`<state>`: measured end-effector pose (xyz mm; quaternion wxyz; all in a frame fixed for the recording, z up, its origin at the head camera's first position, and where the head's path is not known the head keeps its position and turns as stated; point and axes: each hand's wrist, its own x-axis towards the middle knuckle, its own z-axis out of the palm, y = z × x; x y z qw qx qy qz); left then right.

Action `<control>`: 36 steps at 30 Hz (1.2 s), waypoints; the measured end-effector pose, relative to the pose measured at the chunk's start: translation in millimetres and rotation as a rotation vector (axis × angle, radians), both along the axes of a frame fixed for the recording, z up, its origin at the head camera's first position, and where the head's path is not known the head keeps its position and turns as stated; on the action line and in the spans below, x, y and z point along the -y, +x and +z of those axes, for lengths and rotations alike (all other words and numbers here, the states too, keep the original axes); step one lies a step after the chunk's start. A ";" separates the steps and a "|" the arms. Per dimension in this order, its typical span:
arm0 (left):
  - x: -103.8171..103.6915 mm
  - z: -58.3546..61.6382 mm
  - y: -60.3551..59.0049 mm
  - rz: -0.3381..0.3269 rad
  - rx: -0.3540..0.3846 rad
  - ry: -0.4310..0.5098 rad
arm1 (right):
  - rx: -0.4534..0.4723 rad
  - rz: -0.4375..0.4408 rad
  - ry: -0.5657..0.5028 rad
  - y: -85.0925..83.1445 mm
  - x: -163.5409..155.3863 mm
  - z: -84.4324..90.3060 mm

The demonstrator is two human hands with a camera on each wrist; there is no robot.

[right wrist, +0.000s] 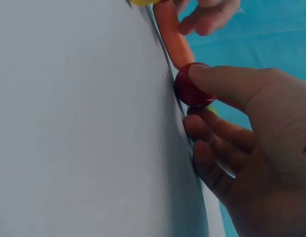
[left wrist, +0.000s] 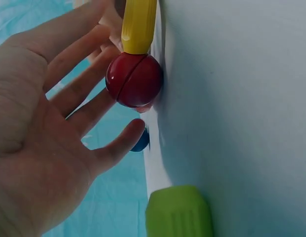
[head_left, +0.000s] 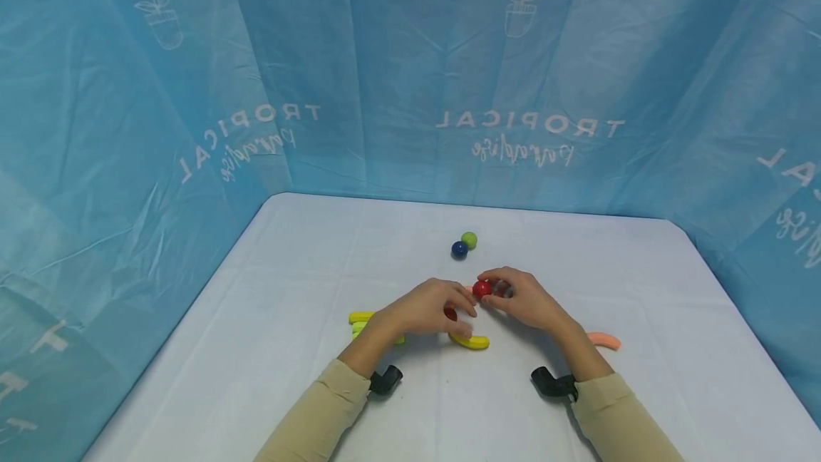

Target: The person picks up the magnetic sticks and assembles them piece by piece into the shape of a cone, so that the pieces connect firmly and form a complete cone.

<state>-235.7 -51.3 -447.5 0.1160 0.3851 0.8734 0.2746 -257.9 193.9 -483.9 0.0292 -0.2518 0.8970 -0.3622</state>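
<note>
My right hand (head_left: 522,299) pinches a shiny red ball (head_left: 482,290) low over the table, thumb on its near side in the right wrist view. The ball meets one end of an orange curved stick (right wrist: 172,37). My left hand (head_left: 428,307) hovers with fingers loosely spread around a second, dark red ball (left wrist: 134,80) that has a seam. One end of a yellow curved stick (head_left: 471,341) abuts that ball. Beyond the hands lie a dark blue ball (head_left: 459,250) and a green ball (head_left: 470,240), close together.
Left of my left hand lie a yellow stick (head_left: 361,317) and green sticks (head_left: 359,327), partly hidden by the forearm. Another orange curved stick (head_left: 603,340) lies beside my right forearm. A white cloth covers the table (head_left: 269,291); blue printed curtains (head_left: 410,91) hang around it.
</note>
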 end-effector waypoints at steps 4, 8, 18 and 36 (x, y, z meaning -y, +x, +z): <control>-0.3 0.7 0.7 -0.061 0.033 -0.016 | 0.012 -0.027 -0.008 -1.6 4.5 0.9; -0.6 2.2 1.7 -0.081 0.030 -0.066 | 0.026 -0.050 -0.018 -3.6 9.4 1.8; 1.7 4.3 1.4 -0.046 -0.006 -0.165 | 0.042 -0.041 -0.021 -13.0 18.1 3.3; 8.0 2.4 -5.4 -0.078 0.010 -0.132 | 0.062 -0.157 -0.089 -48.0 24.9 4.4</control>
